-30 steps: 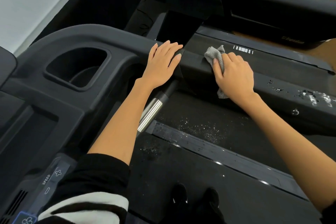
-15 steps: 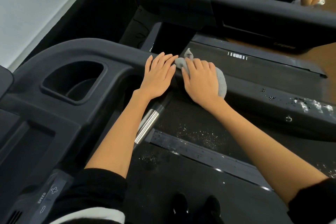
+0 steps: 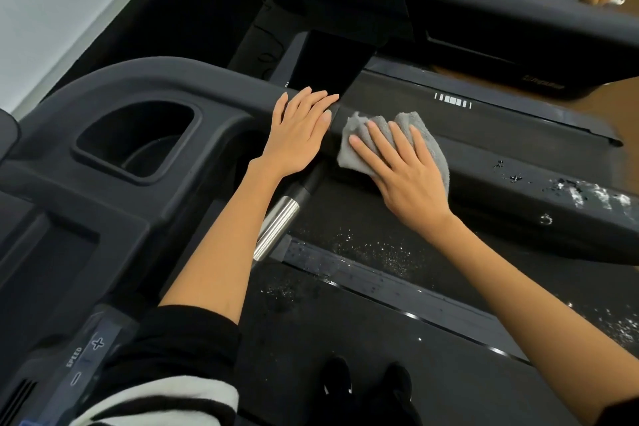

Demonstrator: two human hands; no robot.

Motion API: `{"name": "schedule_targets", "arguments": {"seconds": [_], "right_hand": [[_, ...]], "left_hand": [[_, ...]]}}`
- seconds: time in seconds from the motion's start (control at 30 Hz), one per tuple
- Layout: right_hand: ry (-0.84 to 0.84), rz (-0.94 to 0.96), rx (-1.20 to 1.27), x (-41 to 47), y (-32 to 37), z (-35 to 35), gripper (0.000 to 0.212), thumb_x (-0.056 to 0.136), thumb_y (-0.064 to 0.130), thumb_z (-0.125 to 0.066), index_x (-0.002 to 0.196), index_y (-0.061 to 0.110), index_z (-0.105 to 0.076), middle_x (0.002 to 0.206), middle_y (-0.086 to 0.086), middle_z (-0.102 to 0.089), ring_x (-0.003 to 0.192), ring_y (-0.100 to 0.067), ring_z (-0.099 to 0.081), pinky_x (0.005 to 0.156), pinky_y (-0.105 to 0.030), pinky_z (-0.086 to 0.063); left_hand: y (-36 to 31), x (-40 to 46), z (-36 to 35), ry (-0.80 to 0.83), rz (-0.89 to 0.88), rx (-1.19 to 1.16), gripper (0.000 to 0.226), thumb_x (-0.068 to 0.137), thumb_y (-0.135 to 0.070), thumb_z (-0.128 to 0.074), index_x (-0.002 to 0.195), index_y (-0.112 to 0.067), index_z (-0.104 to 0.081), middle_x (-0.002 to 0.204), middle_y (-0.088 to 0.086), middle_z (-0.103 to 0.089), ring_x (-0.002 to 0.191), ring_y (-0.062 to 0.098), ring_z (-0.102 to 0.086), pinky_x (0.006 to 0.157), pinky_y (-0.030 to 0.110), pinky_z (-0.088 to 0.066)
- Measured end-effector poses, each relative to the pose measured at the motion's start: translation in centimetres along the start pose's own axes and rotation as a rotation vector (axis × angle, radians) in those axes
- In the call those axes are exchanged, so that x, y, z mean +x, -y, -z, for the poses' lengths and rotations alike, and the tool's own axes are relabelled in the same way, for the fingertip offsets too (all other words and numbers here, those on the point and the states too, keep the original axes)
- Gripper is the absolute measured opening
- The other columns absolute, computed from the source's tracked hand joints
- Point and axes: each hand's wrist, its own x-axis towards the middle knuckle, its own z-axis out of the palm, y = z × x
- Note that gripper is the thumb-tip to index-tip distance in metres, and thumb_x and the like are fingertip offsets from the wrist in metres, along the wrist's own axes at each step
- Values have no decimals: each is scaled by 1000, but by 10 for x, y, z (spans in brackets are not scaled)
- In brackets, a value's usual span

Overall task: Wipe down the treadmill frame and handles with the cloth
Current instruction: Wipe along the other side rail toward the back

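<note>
A grey cloth (image 3: 428,135) lies on the black side handrail (image 3: 501,197) of the treadmill. My right hand (image 3: 401,173) lies flat on the cloth with its fingers spread, pressing it onto the rail. My left hand (image 3: 297,131) rests flat and empty on the black frame (image 3: 166,79) just left of the cloth, fingers together. White flecks and scuffs (image 3: 587,194) mark the rail farther right. A silver handle bar (image 3: 276,225) runs under my left forearm.
A cup-holder recess (image 3: 138,138) sits in the console at left, with speed buttons (image 3: 86,356) at lower left. The belt (image 3: 415,373) below carries dust specks, and my shoes (image 3: 366,384) stand on it. A second treadmill (image 3: 484,0) stands beyond.
My right hand slid left along the rail with the cloth until it nearly met my left hand, then came back a little to the right and flattened. My left hand stayed in place.
</note>
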Motion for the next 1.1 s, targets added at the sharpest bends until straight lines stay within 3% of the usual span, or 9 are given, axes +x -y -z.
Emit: {"name": "schedule_targets", "arguments": {"seconds": [0.2, 0.4, 0.57, 0.67, 0.73, 0.93, 1.1], "right_hand": [[38, -8, -96, -44, -21, 1, 64, 100, 23, -44, 156, 22, -15, 162, -4, -16, 145, -34, -21, 121, -50, -11], [-23, -239, 91, -26, -14, 14, 50, 105, 35, -36, 152, 18, -31, 151, -7, -41, 135, -33, -39, 116, -48, -25], [-63, -408, 181, 19, -9, 13, 40, 104, 33, -35, 131, 13, -55, 117, -7, -63, 105, -30, -57, 95, -43, -40], [7, -538, 211, 50, 0, 12, 41, 100, 34, -33, 112, 7, -62, 99, -11, -66, 87, -34, -58, 82, -43, -39], [94, -574, 221, 69, 7, 12, 41, 100, 33, -32, 109, 6, -62, 103, -11, -67, 89, -35, -58, 82, -43, -37], [196, -476, 239, 112, 31, 13, 40, 103, 33, -28, 117, 10, -58, 116, -9, -64, 102, -31, -60, 91, -42, -38], [127, -384, 241, 103, 34, 5, 47, 102, 33, -24, 126, 9, -55, 109, -8, -66, 94, -29, -62, 86, -40, -41]], "left_hand": [[2, 0, 1, 23, -7, 4, 45, 105, -30, -18, 149, -29, -25, 154, -8, -26, 145, 10, -8, 116, 36, 7], [1, 0, 0, -1, -15, 32, 44, 105, -29, -19, 148, -27, -27, 154, -6, -27, 145, 13, -10, 116, 39, 5], [-1, 0, -1, -8, -8, 46, 44, 105, -29, -20, 148, -27, -27, 153, -5, -27, 145, 14, -10, 116, 40, 5], [-2, 0, -1, 3, 9, 44, 45, 105, -30, -19, 149, -27, -25, 154, -6, -26, 146, 13, -8, 116, 40, 7], [-3, 0, -2, 12, 18, 48, 45, 105, -30, -18, 149, -27, -23, 154, -6, -25, 146, 12, -7, 116, 40, 8], [-3, 0, -3, 36, 30, 81, 49, 105, -26, -15, 152, -18, -9, 159, -4, -12, 146, 13, -2, 117, 43, 8], [-2, -1, -4, 40, 35, 98, 49, 105, -27, -14, 152, -20, -5, 159, -6, -9, 146, 12, -1, 117, 42, 9]]}}
